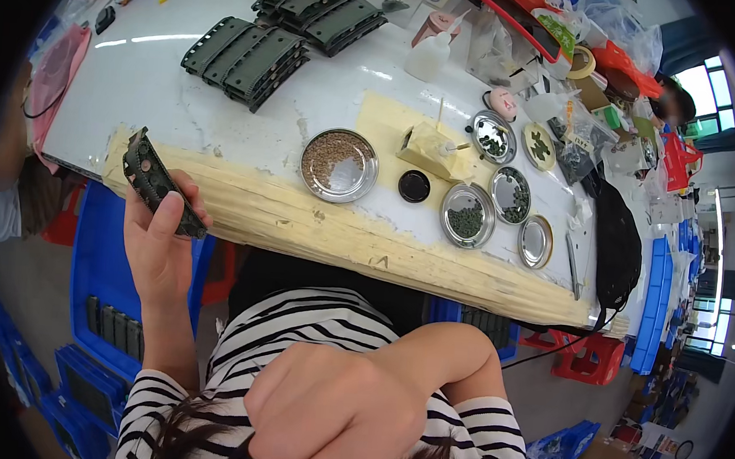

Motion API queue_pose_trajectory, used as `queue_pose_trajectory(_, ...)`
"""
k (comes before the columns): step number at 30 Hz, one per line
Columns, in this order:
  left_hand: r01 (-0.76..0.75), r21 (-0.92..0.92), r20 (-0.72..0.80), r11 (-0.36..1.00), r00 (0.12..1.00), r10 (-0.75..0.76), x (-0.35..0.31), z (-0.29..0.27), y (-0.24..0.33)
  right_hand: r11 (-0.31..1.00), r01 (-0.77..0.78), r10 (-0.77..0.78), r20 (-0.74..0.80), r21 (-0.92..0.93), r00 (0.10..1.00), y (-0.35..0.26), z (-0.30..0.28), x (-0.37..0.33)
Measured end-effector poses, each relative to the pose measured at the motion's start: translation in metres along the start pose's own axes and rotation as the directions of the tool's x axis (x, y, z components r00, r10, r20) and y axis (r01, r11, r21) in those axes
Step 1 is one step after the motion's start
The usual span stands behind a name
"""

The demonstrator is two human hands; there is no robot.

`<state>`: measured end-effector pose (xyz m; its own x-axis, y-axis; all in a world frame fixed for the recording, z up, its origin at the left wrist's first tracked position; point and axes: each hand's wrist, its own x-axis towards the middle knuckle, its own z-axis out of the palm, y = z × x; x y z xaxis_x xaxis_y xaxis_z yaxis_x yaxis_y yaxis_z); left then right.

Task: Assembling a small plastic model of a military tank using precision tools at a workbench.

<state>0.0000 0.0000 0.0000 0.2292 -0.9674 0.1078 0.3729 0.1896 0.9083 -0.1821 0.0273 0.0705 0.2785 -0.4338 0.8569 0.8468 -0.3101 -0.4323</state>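
A dark green webbing strap piece (156, 183), judged light, pliable and best gripped along its studded edges, is held clasped in the left hand (160, 246) just off the taped table edge (301, 217), while the right hand (335, 413) is clenched empty below that edge.

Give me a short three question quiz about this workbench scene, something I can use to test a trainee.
1. True or false: the left hand holds a dark green strap piece beside the table edge.
2. Which dish lies nearest the table's front edge?
A. the round metal dish of brown bits
B. the empty metal dish
C. the small black cap
3. Fill in: the right hand is closed in a ____ low in the head view, holding nothing visible.

Key: 1 true; 2 B; 3 fist.
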Motion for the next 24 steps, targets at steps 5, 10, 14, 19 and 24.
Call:
queue_pose_trajectory(5, 0.045, 0.003, 0.115, 0.999, 0.992, -0.045, 0.004, 0.028, 0.005, 0.999, 0.032, -0.031, -0.054, 0.008, 0.998, -0.015, -0.017, -0.006)
queue_pose_trajectory(10, 0.298, -0.148, 0.306, 0.943, 0.921, -0.243, 0.004, 0.062, 0.005, 0.947, -0.213, 0.181, -0.15, -0.239, 0.972, -0.078, -0.06, -0.01)
queue_pose_trajectory(14, 0.519, -0.049, 0.473, 0.853, 0.765, -0.438, 0.016, 0.086, 0.0, 0.837, -0.224, 0.002, -0.406, -0.5, 0.914, -0.096, -0.08, -0.035)
queue_pose_trajectory(19, 0.582, 0.083, 0.617, 0.809, 0.607, -0.501, 0.015, 0.098, -0.007, 0.423, -0.547, -0.008, -0.606, -0.723, 0.795, -0.111, -0.089, -0.05)
queue_pose_trajectory(24, 0.666, 0.08, 0.587, 0.741, 0.569, -0.575, 0.01, 0.105, -0.008, 0.013, -0.67, 0.067, -0.668, -0.742, 0.741, -0.128, -0.089, -0.047)
